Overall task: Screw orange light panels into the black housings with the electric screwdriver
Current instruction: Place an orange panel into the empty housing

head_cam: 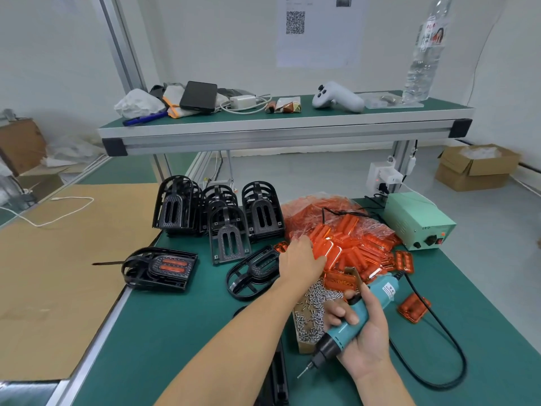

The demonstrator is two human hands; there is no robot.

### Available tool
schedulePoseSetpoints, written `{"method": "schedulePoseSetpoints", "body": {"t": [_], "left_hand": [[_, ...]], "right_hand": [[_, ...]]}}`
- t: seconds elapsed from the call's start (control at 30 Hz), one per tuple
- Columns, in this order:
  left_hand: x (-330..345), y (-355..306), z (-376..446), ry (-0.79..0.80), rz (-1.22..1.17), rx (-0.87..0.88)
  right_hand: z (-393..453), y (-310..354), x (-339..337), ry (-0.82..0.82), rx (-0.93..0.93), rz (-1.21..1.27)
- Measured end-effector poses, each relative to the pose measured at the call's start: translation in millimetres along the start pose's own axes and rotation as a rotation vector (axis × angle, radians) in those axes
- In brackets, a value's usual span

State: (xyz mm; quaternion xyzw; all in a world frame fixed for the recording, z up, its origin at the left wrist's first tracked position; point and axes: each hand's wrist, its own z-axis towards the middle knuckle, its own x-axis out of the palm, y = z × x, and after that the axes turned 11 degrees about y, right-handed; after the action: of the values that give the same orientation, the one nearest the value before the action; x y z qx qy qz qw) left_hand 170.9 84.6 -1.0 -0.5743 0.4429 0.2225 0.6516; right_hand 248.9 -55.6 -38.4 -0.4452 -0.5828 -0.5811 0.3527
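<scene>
Meanwhile left hand (301, 260) fingers touch orange light panels (348, 247).

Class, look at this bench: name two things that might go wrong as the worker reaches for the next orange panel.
1. The left hand reaches into the loose pile of panels; some could slide off, as strays already lie apart.
2. The right hand holds the screwdriver beside the open box of screws; its cord loops nearby and might snag and tip the box.

The green bench (181, 323) carries black housings (216, 218), orange panels (351, 241) (bagged), a screw box (310, 320) and cardboard (52, 276).
</scene>
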Motion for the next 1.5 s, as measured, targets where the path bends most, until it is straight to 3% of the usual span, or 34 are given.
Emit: {"method": "schedulePoseSetpoints", "body": {"t": [0.13, 0.23, 0.5, 0.73, 0.87, 1.13, 1.5], "left_hand": [[5, -4, 3, 0.033, 0.164, -0.001], [8, -8, 7, 0.026, 0.139, -0.022], [-21, 4, -29, -0.054, -0.432, -0.015], [-53, 65, -150, 0.021, -0.630, -0.133], [-50, 93, -213, 0.063, -0.493, -0.194], [-19, 97, -237, -0.015, 0.125, -0.190], [-10, 91, -228, -0.008, 0.330, -0.171]], "right_hand": [[-1, 0, 1, -0.007, 0.007, 0.002], [-1, 0, 0, -0.008, 0.007, 0.007], [0, 0, -3, 0.010, -0.012, -0.024], [1, 0, -2, 0.012, 0.001, -0.027], [1, 1, -2, 0.008, 0.009, -0.020], [-2, 1, 1, 0.019, 0.025, -0.013], [-2, 1, 2, 0.022, 0.027, -0.014]]}}
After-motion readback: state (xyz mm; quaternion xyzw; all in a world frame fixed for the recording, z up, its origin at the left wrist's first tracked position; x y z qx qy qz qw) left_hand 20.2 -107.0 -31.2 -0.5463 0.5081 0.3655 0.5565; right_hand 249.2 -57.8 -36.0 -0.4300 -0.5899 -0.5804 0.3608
